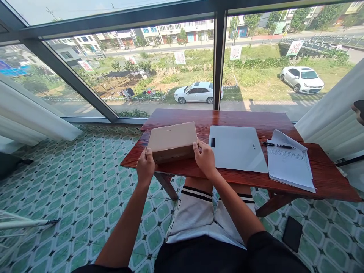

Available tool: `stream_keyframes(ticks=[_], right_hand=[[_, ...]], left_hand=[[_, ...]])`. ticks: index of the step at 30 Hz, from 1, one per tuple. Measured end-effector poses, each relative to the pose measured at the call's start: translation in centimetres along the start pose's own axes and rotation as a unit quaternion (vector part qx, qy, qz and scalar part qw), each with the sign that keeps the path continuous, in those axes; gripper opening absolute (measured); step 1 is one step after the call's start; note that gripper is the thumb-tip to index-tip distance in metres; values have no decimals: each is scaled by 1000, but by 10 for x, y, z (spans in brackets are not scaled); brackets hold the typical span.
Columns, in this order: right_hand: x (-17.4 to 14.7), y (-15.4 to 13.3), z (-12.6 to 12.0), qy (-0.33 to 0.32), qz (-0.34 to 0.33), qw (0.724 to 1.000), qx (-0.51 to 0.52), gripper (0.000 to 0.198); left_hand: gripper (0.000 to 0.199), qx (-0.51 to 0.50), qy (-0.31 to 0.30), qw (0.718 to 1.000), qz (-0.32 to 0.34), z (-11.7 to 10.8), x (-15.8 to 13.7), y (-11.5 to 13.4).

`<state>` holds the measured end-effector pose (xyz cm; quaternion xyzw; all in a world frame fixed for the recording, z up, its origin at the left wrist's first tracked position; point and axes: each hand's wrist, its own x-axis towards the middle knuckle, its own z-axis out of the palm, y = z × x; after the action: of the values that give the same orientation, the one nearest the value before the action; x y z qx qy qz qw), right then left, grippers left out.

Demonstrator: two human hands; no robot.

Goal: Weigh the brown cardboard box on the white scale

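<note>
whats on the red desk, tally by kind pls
cardboard box, gripped at its near corners by the left hand and right hand: 1
white tablet: 1
pen: 1
stack of papers: 1
total on the desk: 4

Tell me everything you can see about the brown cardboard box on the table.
The cardboard box is plain brown, flat and rectangular, closed, with no label visible. It lies flat at the left end of the red-brown wooden table. The left hand grips its near left corner and the right hand its near right corner.
</note>
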<state>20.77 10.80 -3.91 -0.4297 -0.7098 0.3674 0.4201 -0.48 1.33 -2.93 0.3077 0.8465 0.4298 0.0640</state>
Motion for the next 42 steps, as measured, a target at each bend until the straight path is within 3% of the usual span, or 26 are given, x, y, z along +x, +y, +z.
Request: stream_keyframes(ticks=[3,5,8,12,15,19,21,24,26,28,31,33,35,39,42], right_hand=[[0,3,-13,-11,5,1000,8,51],[-1,5,-30,6,9,1000,10,51],[-1,7,-71,42,-7,999,-1,46],[2,13,-137,112,-43,991,-64,40],[6,24,-185,166,-63,976,-126,39],[8,51,-240,199,-71,948,-240,35],[7,67,-264,197,-76,927,-311,35],[3,92,-294,163,-63,897,-406,33],[0,107,-308,125,-29,875,-467,33],[0,120,-316,76,-1,850,-521,34],[2,138,-320,8,23,815,-578,37],[4,147,-320,-25,45,798,-601,38],[5,155,-320,-47,62,786,-614,38],[4,164,-319,-46,60,781,-621,35],[2,167,-320,-42,47,783,-619,29]], left_hand=[[65,13,-2,1000,1,-2,-3,1],[69,25,28,999,29,-4,-5,3],[69,35,120,978,168,-6,-10,10],[61,36,178,912,369,1,-19,33],[58,21,145,867,477,18,-33,63],[40,23,23,845,533,50,-67,110],[36,43,-37,805,591,69,-89,131],[44,8,-66,674,736,98,-123,153],[50,-14,-82,589,804,118,-147,164],[47,-5,-95,523,847,137,-171,173],[45,27,-143,439,887,163,-202,185],[45,31,-162,400,901,180,-219,190],[45,29,-169,387,906,198,-232,193],[41,32,-165,399,901,228,-248,187],[40,28,-161,399,902,237,-253,180]])
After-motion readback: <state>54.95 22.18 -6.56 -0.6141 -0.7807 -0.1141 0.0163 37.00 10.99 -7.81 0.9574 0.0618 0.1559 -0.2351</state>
